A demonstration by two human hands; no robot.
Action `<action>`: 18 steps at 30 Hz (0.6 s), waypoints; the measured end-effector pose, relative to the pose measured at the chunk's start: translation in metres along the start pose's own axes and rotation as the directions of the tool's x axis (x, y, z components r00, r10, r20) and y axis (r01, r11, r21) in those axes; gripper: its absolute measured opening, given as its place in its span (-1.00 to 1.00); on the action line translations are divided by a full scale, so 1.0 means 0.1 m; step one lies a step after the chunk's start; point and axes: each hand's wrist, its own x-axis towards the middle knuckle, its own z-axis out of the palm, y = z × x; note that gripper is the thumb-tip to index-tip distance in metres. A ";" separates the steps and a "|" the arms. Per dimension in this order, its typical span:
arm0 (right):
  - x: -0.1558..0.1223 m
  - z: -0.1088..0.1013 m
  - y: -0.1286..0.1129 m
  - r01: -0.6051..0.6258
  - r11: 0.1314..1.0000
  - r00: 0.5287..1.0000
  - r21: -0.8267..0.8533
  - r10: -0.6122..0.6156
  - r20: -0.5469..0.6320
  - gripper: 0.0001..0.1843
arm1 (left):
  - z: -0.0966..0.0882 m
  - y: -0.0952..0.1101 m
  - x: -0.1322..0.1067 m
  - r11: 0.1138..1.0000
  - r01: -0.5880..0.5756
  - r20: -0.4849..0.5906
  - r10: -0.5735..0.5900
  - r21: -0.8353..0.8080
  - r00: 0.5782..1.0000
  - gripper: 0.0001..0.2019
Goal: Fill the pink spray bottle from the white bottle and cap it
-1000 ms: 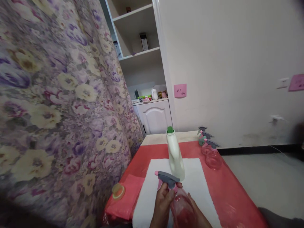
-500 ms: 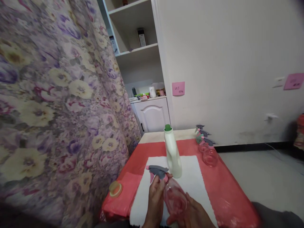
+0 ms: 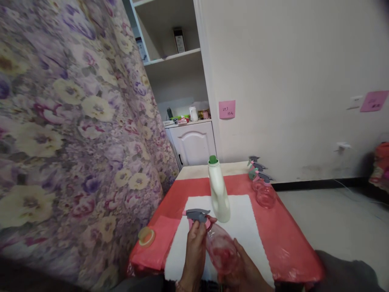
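Observation:
A clear pink spray bottle [image 3: 221, 248] with a grey and pink trigger head is held tilted in front of me. My left hand [image 3: 197, 239] is closed around its neck, just under the trigger head. Lower down, my right hand [image 3: 243, 265] grips the bottle's body near its base; some of those fingers show only through the plastic. Just beyond stands a pale green jug-like bottle [image 3: 219, 194] with a green spout and no cap. It rests upright on a white cloth [image 3: 246, 215].
Several other spray bottles [image 3: 265, 197] stand in a row along the table's right side. A roll of tape [image 3: 146, 236] lies at the left on the red table cover [image 3: 291, 239]. A floral curtain [image 3: 100, 162] hangs close by the table's left edge.
The view has shifted slightly. Both hands keep their hold on the spray bottle, which has moved a little to the left and turned slightly.

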 end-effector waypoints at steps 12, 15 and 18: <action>0.03 0.06 0.02 -0.039 0.999 0.992 -0.015 0.037 -0.119 -0.15 | -0.03 -0.12 -0.01 1.000 0.008 0.044 -0.007 -0.009 0.999 -0.72; 0.03 0.04 0.01 -0.061 0.998 0.986 -0.009 0.059 -0.156 -0.12 | -0.02 -0.13 -0.02 1.000 0.012 0.050 -0.011 -0.015 0.999 -0.74; 0.04 0.01 0.01 -0.090 0.996 0.983 -0.004 0.088 -0.162 -0.08 | 0.01 -0.12 -0.04 1.000 0.015 0.052 -0.015 -0.009 0.999 -0.74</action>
